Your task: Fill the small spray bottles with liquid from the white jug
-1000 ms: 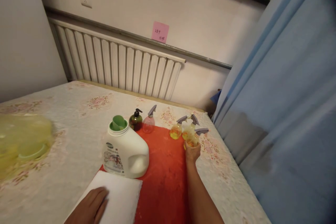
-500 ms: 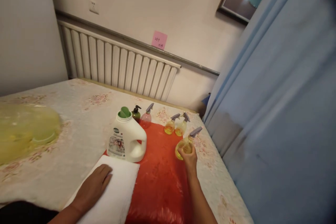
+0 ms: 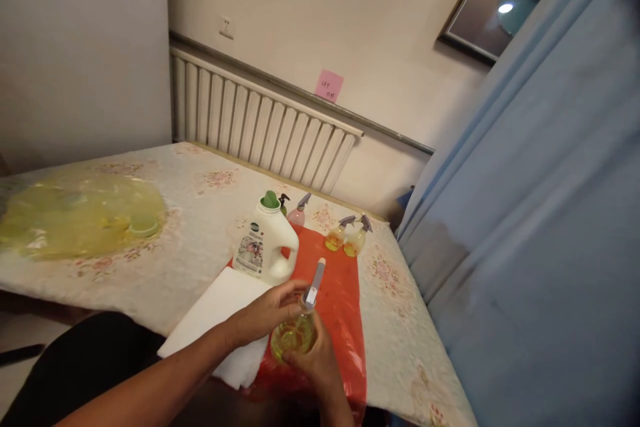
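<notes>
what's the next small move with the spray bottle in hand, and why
Probably a gentle twist of the grey plastic trigger head by the left hand, since its fingers are at the neck while the right hand holds the round, clear bottle of yellow liquid below.

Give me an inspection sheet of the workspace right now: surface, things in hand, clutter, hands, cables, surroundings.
Surface: floral cover, with a red sheet and white sheet on it.
Things in hand: held spray bottle, containing yellow liquid.
Clutter: white jug, two more spray bottles, pink spray bottle, mostly hidden pump bottle, yellow plastic bag.
Hands: right hand grips the bottle's body; left hand is at its neck, grip unclear.
Cables: nothing seen.
Surroundings: radiator, wall socket, blue curtain.
</notes>
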`<state>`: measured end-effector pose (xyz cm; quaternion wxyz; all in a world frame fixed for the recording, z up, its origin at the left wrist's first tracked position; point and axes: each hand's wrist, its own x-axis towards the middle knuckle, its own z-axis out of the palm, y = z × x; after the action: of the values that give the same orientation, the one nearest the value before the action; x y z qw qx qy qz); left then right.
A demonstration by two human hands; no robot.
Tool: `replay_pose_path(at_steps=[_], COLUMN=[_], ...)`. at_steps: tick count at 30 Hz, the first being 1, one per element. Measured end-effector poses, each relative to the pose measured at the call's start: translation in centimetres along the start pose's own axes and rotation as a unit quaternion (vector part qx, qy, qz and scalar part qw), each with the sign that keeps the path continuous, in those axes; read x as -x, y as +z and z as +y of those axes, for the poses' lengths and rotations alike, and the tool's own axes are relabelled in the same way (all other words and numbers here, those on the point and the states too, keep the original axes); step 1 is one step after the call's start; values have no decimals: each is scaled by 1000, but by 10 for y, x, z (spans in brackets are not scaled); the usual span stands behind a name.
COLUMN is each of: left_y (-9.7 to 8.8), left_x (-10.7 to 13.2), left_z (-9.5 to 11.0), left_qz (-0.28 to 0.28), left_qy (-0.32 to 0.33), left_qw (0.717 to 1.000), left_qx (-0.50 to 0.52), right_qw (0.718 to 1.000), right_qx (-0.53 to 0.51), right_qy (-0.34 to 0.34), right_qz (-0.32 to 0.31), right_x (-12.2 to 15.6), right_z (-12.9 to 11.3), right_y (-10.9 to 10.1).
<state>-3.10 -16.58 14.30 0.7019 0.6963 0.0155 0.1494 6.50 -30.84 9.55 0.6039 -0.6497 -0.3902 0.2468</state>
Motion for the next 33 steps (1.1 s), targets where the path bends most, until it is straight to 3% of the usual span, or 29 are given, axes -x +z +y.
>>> replay_pose_path(at_steps=[7, 17, 25, 33], left_y=[-6, 12, -8, 6], left_x=[18, 19, 30, 25], left_z=[13, 8, 17, 12], left_qz=[-61, 55, -44, 85], left_qy=[-29, -6, -16, 5], left_qw=[995, 989, 995, 990], left_qx=[69, 140, 88, 109], right_qw=[999, 998, 998, 998], right_qx=[35, 52, 46, 59], right_qy=[38, 33, 29, 25], right_qz=[-12, -4, -4, -3], right_x=[15, 19, 20, 22], right_z=[0, -11, -9, -7], right_y=[19, 26, 26, 27])
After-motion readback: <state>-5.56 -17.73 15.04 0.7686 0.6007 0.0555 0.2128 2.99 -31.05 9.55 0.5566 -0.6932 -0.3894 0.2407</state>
